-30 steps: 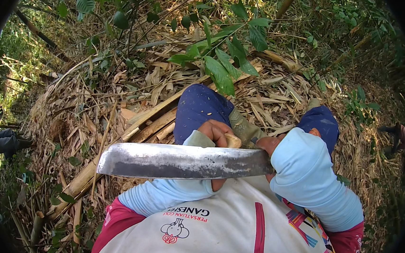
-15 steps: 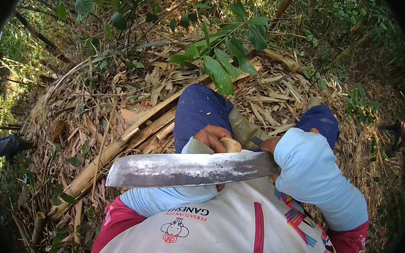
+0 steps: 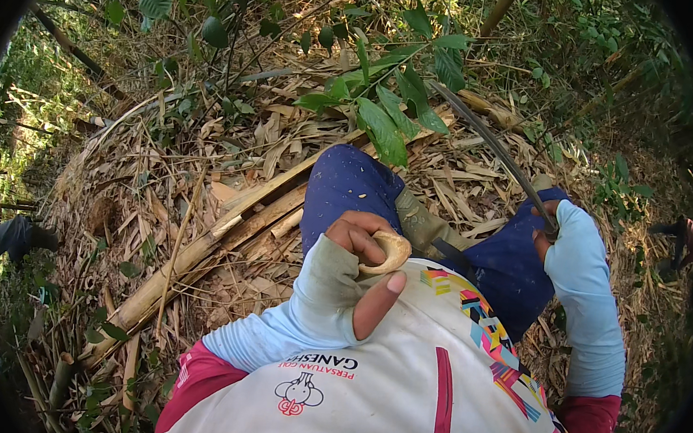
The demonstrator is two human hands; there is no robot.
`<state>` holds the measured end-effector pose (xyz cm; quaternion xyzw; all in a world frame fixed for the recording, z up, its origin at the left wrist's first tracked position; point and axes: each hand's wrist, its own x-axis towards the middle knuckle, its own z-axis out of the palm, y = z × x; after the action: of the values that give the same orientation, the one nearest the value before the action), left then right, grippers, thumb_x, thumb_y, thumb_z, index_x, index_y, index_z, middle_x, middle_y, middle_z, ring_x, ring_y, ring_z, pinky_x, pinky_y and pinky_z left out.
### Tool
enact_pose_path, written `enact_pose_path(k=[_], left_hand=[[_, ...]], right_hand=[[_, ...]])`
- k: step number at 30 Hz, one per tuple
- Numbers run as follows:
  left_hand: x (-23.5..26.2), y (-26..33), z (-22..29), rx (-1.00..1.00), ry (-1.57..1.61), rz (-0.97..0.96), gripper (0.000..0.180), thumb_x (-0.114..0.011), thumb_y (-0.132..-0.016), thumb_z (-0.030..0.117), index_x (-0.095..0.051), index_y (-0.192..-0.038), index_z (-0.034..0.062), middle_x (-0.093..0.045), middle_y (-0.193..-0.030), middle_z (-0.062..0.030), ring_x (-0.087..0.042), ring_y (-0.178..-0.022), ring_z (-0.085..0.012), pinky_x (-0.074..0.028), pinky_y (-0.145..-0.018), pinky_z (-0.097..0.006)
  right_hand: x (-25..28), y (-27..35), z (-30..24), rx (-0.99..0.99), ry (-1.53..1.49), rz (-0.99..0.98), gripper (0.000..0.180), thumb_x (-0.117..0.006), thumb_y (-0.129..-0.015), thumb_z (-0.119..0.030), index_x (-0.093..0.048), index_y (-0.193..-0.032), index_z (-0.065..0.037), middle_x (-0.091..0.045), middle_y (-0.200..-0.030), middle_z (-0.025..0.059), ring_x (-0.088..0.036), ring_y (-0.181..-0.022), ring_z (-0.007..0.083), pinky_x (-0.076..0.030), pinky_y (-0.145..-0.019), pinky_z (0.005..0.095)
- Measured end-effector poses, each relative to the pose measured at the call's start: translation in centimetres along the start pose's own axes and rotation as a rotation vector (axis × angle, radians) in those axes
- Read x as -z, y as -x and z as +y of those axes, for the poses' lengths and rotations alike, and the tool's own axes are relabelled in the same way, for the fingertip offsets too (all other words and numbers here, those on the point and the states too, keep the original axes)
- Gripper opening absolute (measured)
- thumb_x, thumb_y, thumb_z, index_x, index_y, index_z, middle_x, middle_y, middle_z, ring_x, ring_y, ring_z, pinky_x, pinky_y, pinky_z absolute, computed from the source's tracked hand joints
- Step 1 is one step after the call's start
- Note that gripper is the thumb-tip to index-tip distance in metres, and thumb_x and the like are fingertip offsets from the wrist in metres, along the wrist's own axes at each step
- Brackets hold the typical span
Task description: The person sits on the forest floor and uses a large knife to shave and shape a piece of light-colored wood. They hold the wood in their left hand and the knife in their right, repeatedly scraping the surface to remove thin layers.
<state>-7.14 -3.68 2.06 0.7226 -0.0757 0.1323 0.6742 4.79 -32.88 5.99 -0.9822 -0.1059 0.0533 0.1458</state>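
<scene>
My left hand (image 3: 353,240) is in front of my chest. Its fingers curl around a short, pale, hollow piece (image 3: 396,253) that looks like bamboo or wood, with its round opening showing. The thumb stretches out below it, apart from the piece. Over by my right knee, my right hand (image 3: 546,224) is closed on a machete. The machete's long dark blade (image 3: 495,143) points away from me to the upper left, seen nearly edge-on, and the handle is mostly hidden in the hand.
Split bamboo poles (image 3: 223,227) lie slantwise on my left over dry leaf litter (image 3: 161,194). A leafy green branch (image 3: 387,114) hangs beyond my knees. My blue-trousered legs (image 3: 353,188) are bent. Dark shapes, perhaps a person's legs (image 3: 15,238), show at the far left.
The machete has swung from lying broadside across my chest to pointing away on the right. My right hand moved right and outward. The left hand's thumb, hidden before, now shows.
</scene>
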Motion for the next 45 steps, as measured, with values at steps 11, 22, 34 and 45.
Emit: enact_pose_path(k=[11, 22, 34, 45], left_hand=[[-0.5, -1.8, -0.6, 0.100, 0.121, 0.075, 0.052, -0.078, -0.074, -0.001, -0.048, -0.116, 0.0015, -0.050, -0.111, -0.0096, -0.051, -0.094, -0.0125, -0.045, -0.087, -0.025], [0.3, -2.9, -2.8, 0.053, -0.004, 0.023, 0.069, -0.077, -0.077, 0.043, -0.047, -0.120, -0.0025, -0.053, -0.110, -0.0125, -0.056, -0.100, -0.0211, -0.046, -0.085, -0.032], [0.5, -4.2, -2.7, 0.228, -0.143, 0.200, 0.073, -0.095, -0.061, 0.025, -0.048, -0.113, 0.0012, -0.057, -0.102, -0.0073, -0.058, -0.085, -0.0150, -0.050, -0.074, -0.029], [2.7, -4.8, -3.0, 0.421, -0.276, 0.058, 0.066, -0.089, -0.068, 0.021, -0.051, -0.117, 0.0003, -0.061, -0.100, -0.0094, -0.063, -0.088, -0.0181, -0.053, -0.074, -0.030]], right_hand=[[-1.9, 2.6, -1.6, 0.126, -0.399, 0.033, 0.031, -0.072, -0.078, -0.003, -0.061, -0.106, -0.001, -0.064, -0.080, 0.0067, -0.057, -0.069, 0.0115, -0.047, -0.064, 0.0272], [-1.7, 2.6, -4.4, 0.506, -0.112, -0.071, 0.043, -0.078, -0.062, -0.009, -0.068, -0.104, -0.010, -0.068, -0.085, 0.0115, -0.066, -0.073, 0.0282, -0.050, -0.069, 0.0358], [-2.5, 2.6, -4.2, 0.378, -0.099, -0.160, 0.049, -0.083, -0.062, -0.020, -0.068, -0.108, -0.016, -0.065, -0.084, 0.0090, -0.064, -0.082, 0.0287, -0.046, -0.077, 0.0404], [-4.1, 2.2, -4.4, 0.371, -0.158, -0.139, 0.051, -0.083, -0.059, -0.017, -0.068, -0.108, -0.016, -0.062, -0.083, 0.0098, -0.063, -0.078, 0.0304, -0.048, -0.076, 0.0407]])
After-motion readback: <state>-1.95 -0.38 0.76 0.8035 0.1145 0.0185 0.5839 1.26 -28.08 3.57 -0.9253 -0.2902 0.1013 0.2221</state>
